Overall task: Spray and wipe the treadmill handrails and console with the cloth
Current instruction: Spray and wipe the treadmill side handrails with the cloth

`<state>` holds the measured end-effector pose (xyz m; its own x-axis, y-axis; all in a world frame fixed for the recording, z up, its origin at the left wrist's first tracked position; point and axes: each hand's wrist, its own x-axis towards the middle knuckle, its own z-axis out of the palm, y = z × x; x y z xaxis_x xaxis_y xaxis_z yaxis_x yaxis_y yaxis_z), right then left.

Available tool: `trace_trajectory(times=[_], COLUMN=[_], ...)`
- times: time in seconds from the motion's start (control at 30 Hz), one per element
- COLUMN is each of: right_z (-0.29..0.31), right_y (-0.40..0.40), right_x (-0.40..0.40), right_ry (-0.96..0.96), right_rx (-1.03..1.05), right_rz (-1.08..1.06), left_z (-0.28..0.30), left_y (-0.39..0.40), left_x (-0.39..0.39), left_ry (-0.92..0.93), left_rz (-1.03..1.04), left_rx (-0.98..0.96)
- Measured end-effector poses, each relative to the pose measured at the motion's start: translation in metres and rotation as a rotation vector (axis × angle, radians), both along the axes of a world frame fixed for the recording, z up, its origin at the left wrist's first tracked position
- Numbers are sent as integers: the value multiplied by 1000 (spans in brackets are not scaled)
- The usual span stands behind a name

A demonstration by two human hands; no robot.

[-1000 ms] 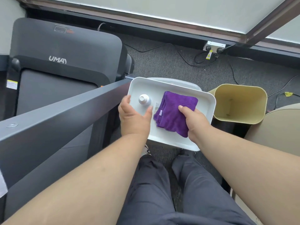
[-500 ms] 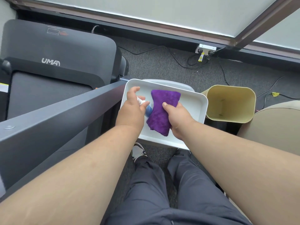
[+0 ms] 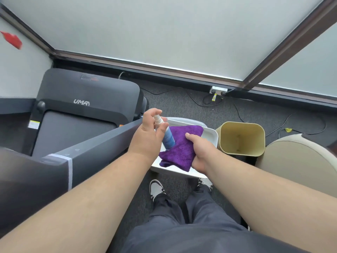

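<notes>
My left hand (image 3: 148, 134) grips a small spray bottle (image 3: 168, 138) with a blue body and white nozzle, raised above the white tray (image 3: 212, 136). My right hand (image 3: 199, 152) holds the purple cloth (image 3: 179, 148) by its right edge, lifted off the tray and hanging next to the bottle. The dark treadmill handrail (image 3: 94, 143) runs diagonally from the lower left up to my left hand. The treadmill's black motor cover and belt (image 3: 82, 106) lie on the floor beyond it. The console is out of view.
A beige waste bin (image 3: 241, 137) stands right of the tray, and a beige rounded seat (image 3: 299, 159) sits further right. Cables and a wall socket (image 3: 218, 90) lie on the grey carpet by the window base. My legs and shoes are below the tray.
My left hand closed round the spray bottle and lifted it from the tray. My right hand raised the cloth off the tray. The view tilted upward.
</notes>
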<state>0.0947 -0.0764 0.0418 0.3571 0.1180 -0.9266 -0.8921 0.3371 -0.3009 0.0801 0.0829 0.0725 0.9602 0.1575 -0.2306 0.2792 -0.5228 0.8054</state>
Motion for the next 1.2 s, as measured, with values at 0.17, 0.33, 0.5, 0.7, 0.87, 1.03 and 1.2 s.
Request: trace_trajectory(times=[0.17,0.33,0.5,0.7,0.87,1.03,1.2], right_z=[55,111,157,213,241,274,307], right_y=[5,7,1,-2,14,34,58], right_x=[-3,-11,-11,-6,-17,-42,-87], right_ry=[-32,-119,-273,-366,-421,-408,-376], right_rx=[81,156,130,176,305,414,540], right_rz=[-64,-51,52,227,370,458,589], left_z=[37,74,121,173,209,233,250], left_y=[-9,-12,-10,-16,-20,-20,-17], left_x=[-3,-2,-6,-35,-75,-121,-170], left_ry=[-116,-202,-312,-361,-328,-304,-282], left_rz=[36,59,123,313,486,692,821], left_rx=[-28,30,24,15,105,192,253])
